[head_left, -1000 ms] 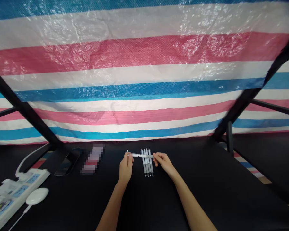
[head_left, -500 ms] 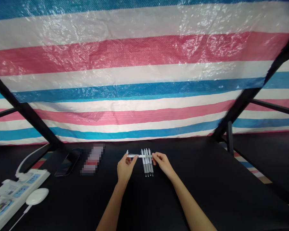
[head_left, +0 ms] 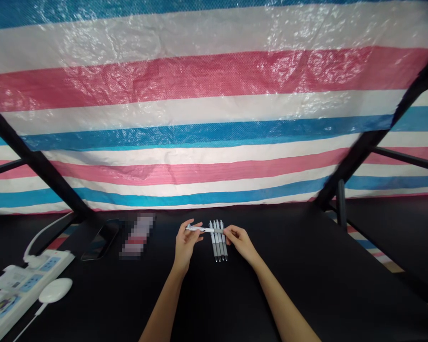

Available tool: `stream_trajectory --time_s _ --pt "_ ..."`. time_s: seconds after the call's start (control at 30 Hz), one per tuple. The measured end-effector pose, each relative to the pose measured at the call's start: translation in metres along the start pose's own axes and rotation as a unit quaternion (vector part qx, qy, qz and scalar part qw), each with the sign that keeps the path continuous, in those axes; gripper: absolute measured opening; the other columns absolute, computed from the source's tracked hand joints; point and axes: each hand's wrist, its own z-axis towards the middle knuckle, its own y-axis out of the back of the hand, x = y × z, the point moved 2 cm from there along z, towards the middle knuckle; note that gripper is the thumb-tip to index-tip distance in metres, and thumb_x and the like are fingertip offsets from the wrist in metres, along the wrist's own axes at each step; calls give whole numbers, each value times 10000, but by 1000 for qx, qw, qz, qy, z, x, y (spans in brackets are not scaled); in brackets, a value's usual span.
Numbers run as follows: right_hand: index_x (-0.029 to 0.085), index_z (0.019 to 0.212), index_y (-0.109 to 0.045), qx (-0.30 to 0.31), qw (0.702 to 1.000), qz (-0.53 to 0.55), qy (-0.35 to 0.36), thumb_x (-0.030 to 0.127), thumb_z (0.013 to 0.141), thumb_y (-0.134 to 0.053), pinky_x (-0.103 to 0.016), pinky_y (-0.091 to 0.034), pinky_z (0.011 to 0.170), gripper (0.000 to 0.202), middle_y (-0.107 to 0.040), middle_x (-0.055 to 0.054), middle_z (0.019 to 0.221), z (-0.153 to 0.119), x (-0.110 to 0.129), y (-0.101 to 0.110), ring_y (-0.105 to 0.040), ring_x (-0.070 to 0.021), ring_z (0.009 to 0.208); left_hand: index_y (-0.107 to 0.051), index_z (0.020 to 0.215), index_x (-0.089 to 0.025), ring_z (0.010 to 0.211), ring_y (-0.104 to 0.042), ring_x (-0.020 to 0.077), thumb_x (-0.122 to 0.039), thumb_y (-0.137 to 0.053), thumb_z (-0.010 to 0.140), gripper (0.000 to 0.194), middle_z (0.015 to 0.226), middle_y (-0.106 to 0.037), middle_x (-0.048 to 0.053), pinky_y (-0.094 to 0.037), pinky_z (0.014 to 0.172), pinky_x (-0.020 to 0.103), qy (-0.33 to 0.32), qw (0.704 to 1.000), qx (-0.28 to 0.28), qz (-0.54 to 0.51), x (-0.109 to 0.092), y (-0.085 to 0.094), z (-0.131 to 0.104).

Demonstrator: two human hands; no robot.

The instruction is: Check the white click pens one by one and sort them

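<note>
While between hands (head_left: 184, 246) (head_left: 240, 239), pen (head_left: 207, 230) inside tabletop edges (head_left: 257, 211).

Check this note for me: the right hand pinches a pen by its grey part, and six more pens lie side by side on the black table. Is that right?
Not quite: the head view shows four more pens side by side on the black table, not six. The right hand does pinch a pen by its grey part.

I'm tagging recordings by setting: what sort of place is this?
Probably a makeshift workstation: a striped plastic sheet hangs behind a black tabletop, dark frame bars slant at both sides, and a white power strip lies at the left.
</note>
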Motion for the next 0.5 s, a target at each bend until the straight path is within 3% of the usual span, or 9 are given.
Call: stream_trajectory --time_s 0.17,0.33,0.5 --pt "188 620 -523 5 1000 6 6 594 770 -535 -235 -320 485 433 -492 28 495 -1 3 -2 -422 -106 465 -458 1180 -200 896 -667 214 -408 -700 687 587 1039 -686 119 -549 730 334 19 1000 9 -24 3 -3 -2" --pt "188 626 -527 23 1000 2 14 598 784 -519 -235 -330 492 440 -496 28 502 -2 1 -5 -427 -107 469 -496 1059 -175 865 -673 227 -399 -745 621 551 891 -709 87 -556 712 354 10 999 -33 -26 3 -3 -2" --pt "184 702 -566 15 1000 21 13 626 781 -500 -247 -361 523 454 -500 26 508 0 1 -1 -455 -120 488 -517 928 -162 850 -673 201 -399 -734 636 434 893 -697 75 -550 755 360 -2 997 -62 -46 6 3 1"
